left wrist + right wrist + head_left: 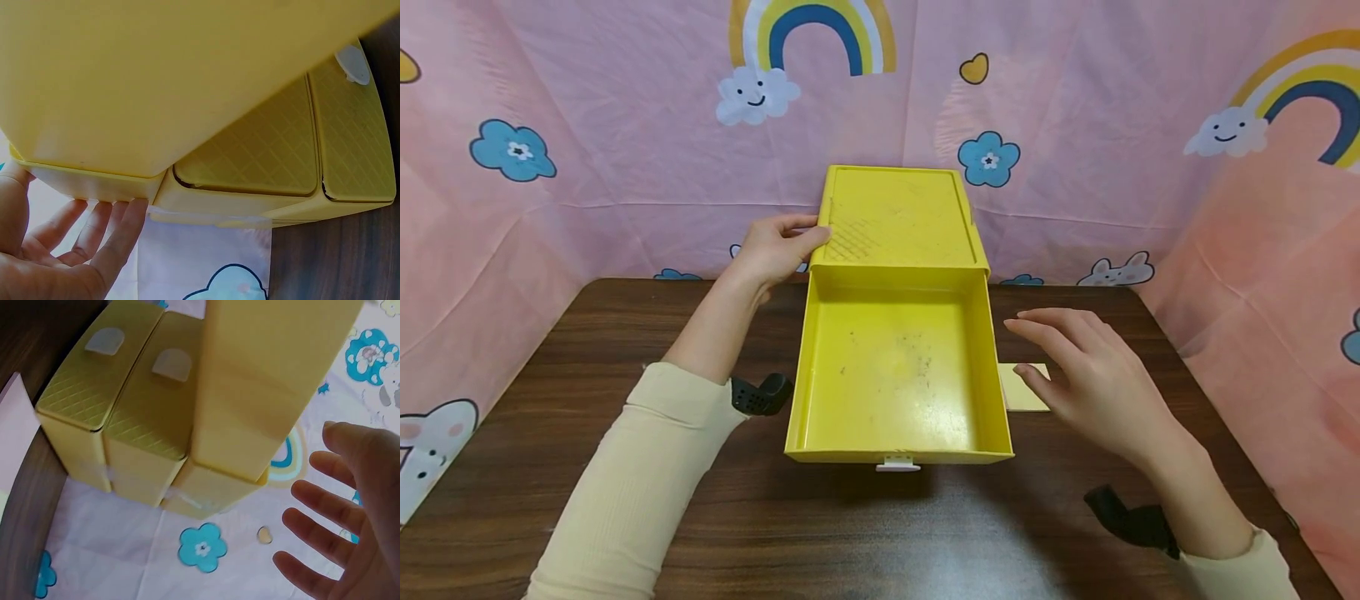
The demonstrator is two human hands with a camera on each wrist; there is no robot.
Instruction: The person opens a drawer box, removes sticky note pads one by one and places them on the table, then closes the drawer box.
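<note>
Loosely bent right hand [1093, 379] beside drawer [887, 350]

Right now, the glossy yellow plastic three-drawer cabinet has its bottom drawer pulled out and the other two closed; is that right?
Not quite: on the glossy yellow plastic three-drawer cabinet, the top drawer is pulled out, not the bottom one. The right wrist view shows it extending above the two closed drawers.
</note>
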